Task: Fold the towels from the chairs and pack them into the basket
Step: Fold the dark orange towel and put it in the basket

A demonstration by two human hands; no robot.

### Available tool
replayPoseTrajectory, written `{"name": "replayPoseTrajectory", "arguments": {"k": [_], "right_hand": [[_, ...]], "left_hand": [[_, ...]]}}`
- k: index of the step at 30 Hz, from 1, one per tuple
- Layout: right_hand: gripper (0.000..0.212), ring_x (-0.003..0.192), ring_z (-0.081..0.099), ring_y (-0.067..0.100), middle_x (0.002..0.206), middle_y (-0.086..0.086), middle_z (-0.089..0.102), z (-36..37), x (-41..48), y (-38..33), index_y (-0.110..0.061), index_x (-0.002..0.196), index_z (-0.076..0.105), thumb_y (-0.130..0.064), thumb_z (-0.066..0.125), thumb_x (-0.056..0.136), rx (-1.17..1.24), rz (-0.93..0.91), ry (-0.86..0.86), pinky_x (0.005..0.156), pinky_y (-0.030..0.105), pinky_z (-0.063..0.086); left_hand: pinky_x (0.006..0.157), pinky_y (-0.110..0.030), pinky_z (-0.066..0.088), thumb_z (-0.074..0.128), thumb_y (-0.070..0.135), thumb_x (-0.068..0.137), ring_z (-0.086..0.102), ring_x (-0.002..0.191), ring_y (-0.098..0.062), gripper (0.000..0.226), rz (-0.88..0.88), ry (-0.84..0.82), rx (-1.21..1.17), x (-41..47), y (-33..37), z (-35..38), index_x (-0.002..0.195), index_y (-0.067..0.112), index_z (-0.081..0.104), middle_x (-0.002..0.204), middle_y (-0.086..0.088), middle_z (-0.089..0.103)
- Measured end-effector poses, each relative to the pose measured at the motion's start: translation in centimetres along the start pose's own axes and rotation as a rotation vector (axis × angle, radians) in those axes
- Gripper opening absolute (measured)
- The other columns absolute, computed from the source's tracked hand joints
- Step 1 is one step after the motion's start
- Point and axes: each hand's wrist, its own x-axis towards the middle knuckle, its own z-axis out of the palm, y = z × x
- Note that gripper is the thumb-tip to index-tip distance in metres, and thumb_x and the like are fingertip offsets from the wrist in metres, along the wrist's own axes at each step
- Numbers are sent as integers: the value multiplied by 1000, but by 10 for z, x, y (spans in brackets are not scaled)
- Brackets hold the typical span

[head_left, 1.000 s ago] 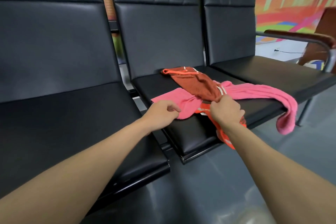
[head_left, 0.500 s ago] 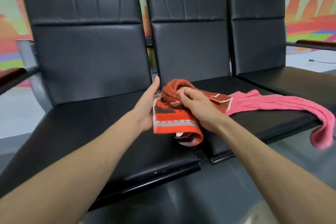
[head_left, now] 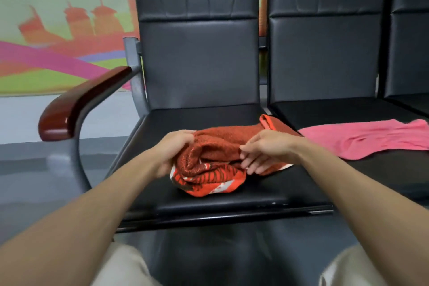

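Observation:
A rust-red towel with an orange and white patterned end lies bunched on the seat of the leftmost black chair. My left hand grips its left side, fingers curled into the cloth. My right hand sits on the towel's right part, thumb and fingers pinching a fold. A pink towel lies spread flat on the seat of the middle chair, to the right of my hands. No basket is in view.
A dark red wooden armrest on a grey metal frame juts out at the left of the chair. A third black chair shows at the right edge. Grey floor lies below, a painted wall behind. My knees appear at the bottom.
The red towel was lifted off the pink one and carried left onto the leftmost chair seat. The view swung left with it. Both hands now work the bunched cloth on the seat.

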Motion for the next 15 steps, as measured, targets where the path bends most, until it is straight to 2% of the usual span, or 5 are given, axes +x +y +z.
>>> {"name": "replayPoseTrajectory", "arguments": {"k": [3,8,11,13,15], "right_hand": [[35,55,67,17,78,11,71,0,7,6,-6,84,61,-32,46,101,-104,165,82,46,20,50],[50,41,59,15,54,5,68,0,12,6,-3,86,60,-48,42,99,-235,249,219,42,16,44],[49,39,58,13,58,4,67,10,13,6,-3,89,58,-51,51,94,-305,241,216,45,17,46],[36,40,56,11,62,4,65,15,13,7,-6,79,60,-40,61,92,-306,194,192,41,17,45],[25,47,57,12,64,6,62,16,12,8,-11,71,57,-24,66,90,-223,136,203,44,20,49]], "left_hand": [[95,-42,49,52,11,83,65,92,-23,24,-36,156,395,-5,-11,-16,95,3,71,109,-17,70],[86,-29,43,40,55,96,60,98,-19,54,1,165,892,-9,-2,-6,102,12,73,98,2,64],[77,-26,50,58,52,89,67,87,-18,43,-27,123,832,-4,0,1,90,12,74,88,0,71],[69,-24,51,70,32,84,68,79,-16,18,-38,51,704,-1,0,7,82,14,72,81,0,72],[72,-28,55,74,20,79,70,80,-20,12,-54,15,569,0,2,13,88,13,70,85,-5,73]]}}
